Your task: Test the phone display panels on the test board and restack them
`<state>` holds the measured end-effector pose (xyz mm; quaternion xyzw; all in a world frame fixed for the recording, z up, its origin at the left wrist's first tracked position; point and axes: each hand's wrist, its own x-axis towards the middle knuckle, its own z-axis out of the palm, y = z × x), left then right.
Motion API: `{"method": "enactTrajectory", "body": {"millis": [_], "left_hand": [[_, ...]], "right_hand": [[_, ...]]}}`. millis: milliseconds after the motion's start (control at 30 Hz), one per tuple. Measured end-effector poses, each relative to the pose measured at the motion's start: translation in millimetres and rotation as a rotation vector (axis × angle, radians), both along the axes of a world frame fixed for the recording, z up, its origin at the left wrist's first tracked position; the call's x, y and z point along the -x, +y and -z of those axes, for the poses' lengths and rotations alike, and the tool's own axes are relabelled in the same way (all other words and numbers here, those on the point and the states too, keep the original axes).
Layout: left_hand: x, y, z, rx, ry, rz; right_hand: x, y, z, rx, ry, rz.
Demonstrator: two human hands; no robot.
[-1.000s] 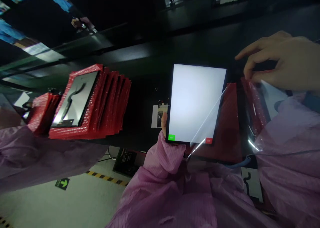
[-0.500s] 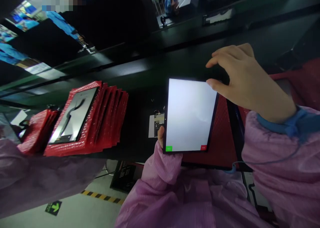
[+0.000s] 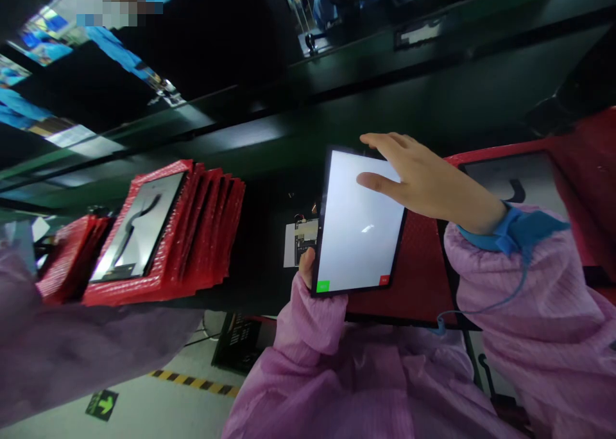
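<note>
Gripping lit display panel (image 3: 353, 246) by lower left edge in left hand (image 3: 307, 269), partly over red mat (image 3: 423, 269), presumably keeping screen face-up. Holding right hand (image 3: 423, 179) spread over upper right; cannot tell if touching.

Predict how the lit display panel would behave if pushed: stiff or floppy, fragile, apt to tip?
The lit display panel is probably stiff, since its edges look straight. Its smooth, glossy face suggests fragility. Pushed near the top, it might tip, as the left hand shows only low on it.
</note>
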<state>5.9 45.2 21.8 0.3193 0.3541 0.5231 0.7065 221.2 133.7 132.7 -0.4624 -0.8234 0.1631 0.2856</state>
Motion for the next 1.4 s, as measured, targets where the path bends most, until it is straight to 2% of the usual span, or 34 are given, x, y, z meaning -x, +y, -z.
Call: {"method": "enactTrajectory", "body": {"millis": [100,167,267,367,467,567,633,700,767,833,900,1000,1133,1400], "left_hand": [[8.6,6.0,-8.6,0.053,0.057,0.191],[8.0,9.7,-18.2,0.086,0.112,0.257],[-8.2,12.2,-35.4,0.012,0.172,0.254],[-30.2,10.9,-50.0,-0.109,0.249,0.279],[-36.4,8.4,-54.4,-0.25,0.329,0.281],[-16.1,7.8,-43.0,-0.466,0.553,0.157],[7.9,7.4,-26.1,-0.596,0.859,-0.033],[32.1,4.8,-3.8,-0.65,1.205,-0.255],[49.9,-0.5,19.8,-0.667,1.463,-0.279],[58.7,-7.0,39.7,-0.711,1.614,-0.259],[60.5,-12.0,52.3,-0.766,1.713,-0.256],[58.2,-14.1,58.2,-0.83,1.835,-0.247],[56.8,-12.2,56.4,-0.872,1.938,-0.216],[54.8,-10.1,54.7,-0.846,1.965,-0.204]], "right_hand": [[-0.3,8.0,8.2,0.125,0.084,-0.007],[-2.1,13.7,12.1,0.222,0.14,0.034],[-4.9,20.1,13.9,0.333,0.191,0.122],[-6.7,24.0,13.7,0.343,0.203,0.204],[-8.9,26.7,14.6,0.328,0.211,0.235],[-11.9,28.5,16.0,0.333,0.226,0.242],[-13.9,28.8,16.0,0.347,0.203,0.258],[-15.7,28.7,15.3,0.348,0.172,0.272],[-17.0,28.4,14.5,0.342,0.155,0.277],[-17.9,28.2,14.0,0.333,0.155,0.275],[-18.3,28.2,13.7,0.324,0.162,0.266],[-18.1,28.5,13.4,0.319,0.173,0.259],[-18.0,28.8,13.0,0.348,0.159,0.271],[-18.3,28.3,13.9,0.371,0.161,0.275]]}}
